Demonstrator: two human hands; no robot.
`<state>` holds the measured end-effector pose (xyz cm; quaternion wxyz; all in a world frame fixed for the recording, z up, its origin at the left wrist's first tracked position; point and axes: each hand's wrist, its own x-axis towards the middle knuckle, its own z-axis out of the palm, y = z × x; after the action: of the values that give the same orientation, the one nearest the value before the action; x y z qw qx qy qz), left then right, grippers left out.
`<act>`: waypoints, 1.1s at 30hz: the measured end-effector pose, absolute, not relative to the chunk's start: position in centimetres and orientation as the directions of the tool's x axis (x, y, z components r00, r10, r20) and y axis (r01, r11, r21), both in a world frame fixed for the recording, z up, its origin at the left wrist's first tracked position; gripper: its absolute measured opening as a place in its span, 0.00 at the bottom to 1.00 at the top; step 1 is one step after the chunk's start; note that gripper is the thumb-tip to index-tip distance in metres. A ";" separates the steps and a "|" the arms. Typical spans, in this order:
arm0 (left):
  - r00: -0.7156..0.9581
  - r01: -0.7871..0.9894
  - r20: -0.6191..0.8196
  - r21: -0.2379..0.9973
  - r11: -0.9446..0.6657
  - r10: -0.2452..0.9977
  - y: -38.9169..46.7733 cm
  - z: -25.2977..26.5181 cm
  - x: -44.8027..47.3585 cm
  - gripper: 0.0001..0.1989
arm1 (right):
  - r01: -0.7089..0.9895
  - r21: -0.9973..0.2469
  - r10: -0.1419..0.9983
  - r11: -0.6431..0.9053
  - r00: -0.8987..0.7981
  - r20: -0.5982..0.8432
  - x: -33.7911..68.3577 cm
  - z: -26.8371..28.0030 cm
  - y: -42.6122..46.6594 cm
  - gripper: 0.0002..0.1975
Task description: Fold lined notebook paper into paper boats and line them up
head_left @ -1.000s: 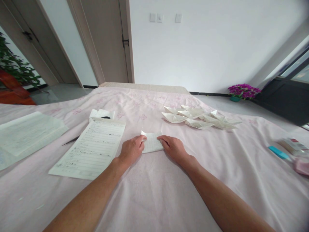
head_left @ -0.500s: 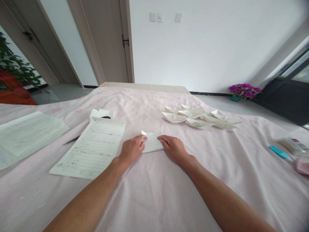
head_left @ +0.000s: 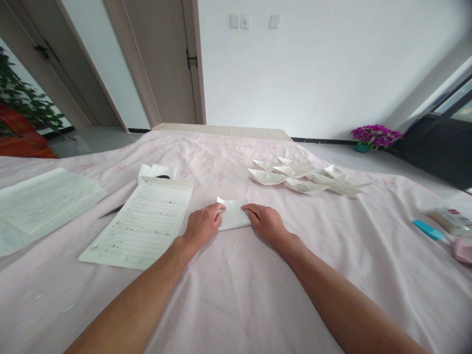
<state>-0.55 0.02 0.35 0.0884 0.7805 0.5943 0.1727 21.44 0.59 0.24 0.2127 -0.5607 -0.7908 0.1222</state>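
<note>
A small folded sheet of lined paper (head_left: 234,216) lies in front of me on the pink cloth. My left hand (head_left: 204,223) pinches its left edge, fingers curled and thumb on top. On the opposite edge, my right hand (head_left: 267,222) grips the paper the same way. Left of my hands rests a written-on lined sheet (head_left: 140,221), partly over a dark pointed tool (head_left: 111,211) whose middle is hidden. Several folded paper boats (head_left: 295,170) stand grouped beyond my right hand.
More written paper (head_left: 44,211) lies at the far left. A small white paper piece (head_left: 158,170) sits behind the lined sheet. At the right edge are a blue item (head_left: 427,229), a clear-wrapped pack (head_left: 452,221) and a pink object (head_left: 462,250). The pink cloth (head_left: 236,290) is wrinkled.
Both hands keep hold of the folded paper in nearly the same place. The whole view has shifted very slightly; nothing else has visibly moved.
</note>
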 end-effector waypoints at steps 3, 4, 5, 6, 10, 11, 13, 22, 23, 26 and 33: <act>0.237 0.897 0.177 0.338 -0.286 0.955 0.1 0.2 -0.6 0.16 | 0.836 -0.427 0.938 0.344 -0.281 0.204 21.5 0.1 0.6 0.15; 0.239 0.896 0.179 0.339 -0.288 0.954 0.1 0.2 -0.6 0.16 | 0.836 -0.427 0.937 0.345 -0.283 0.203 21.5 0.1 0.6 0.15; 0.240 0.895 0.180 0.341 -0.289 0.954 0.1 0.2 -0.7 0.16 | 0.835 -0.427 0.937 0.347 -0.285 0.204 21.5 0.1 0.6 0.15; 0.241 0.893 0.179 0.344 -0.290 0.954 0.1 0.2 -0.7 0.16 | 0.834 -0.428 0.936 0.349 -0.287 0.204 21.5 0.1 0.6 0.15; 0.238 0.890 0.173 0.355 -0.286 0.956 0.2 0.2 -0.7 0.16 | 0.832 -0.427 0.933 0.355 -0.289 0.212 21.5 0.1 0.6 0.15; 0.238 0.890 0.173 0.355 -0.285 0.956 0.2 0.2 -0.7 0.16 | 0.832 -0.426 0.934 0.354 -0.289 0.212 21.5 0.1 0.6 0.15; 0.236 0.891 0.173 0.354 -0.284 0.956 0.2 0.2 -0.7 0.16 | 0.834 -0.425 0.934 0.353 -0.287 0.212 21.5 0.0 0.7 0.15; 0.249 0.890 0.196 0.341 -0.304 0.948 0.2 -0.1 -0.8 0.15 | 0.835 -0.428 0.937 0.346 -0.286 0.201 21.5 0.0 0.7 0.15; 0.249 0.889 0.197 0.341 -0.304 0.948 0.2 -0.1 -0.8 0.15 | 0.835 -0.428 0.937 0.347 -0.286 0.202 21.5 -0.1 0.7 0.15; 0.250 0.890 0.198 0.339 -0.305 0.948 0.2 0.0 -0.8 0.15 | 0.831 -0.430 0.935 0.352 -0.289 0.206 21.5 -0.2 0.8 0.15; 0.251 0.890 0.196 0.338 -0.305 0.948 0.1 0.3 -0.6 0.15 | 0.829 -0.430 0.932 0.358 -0.288 0.220 21.5 -0.2 0.8 0.15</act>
<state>-0.62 0.12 0.26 0.0790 0.7868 0.5842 0.1829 21.54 0.81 -0.17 0.2203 -0.5545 -0.7940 0.1167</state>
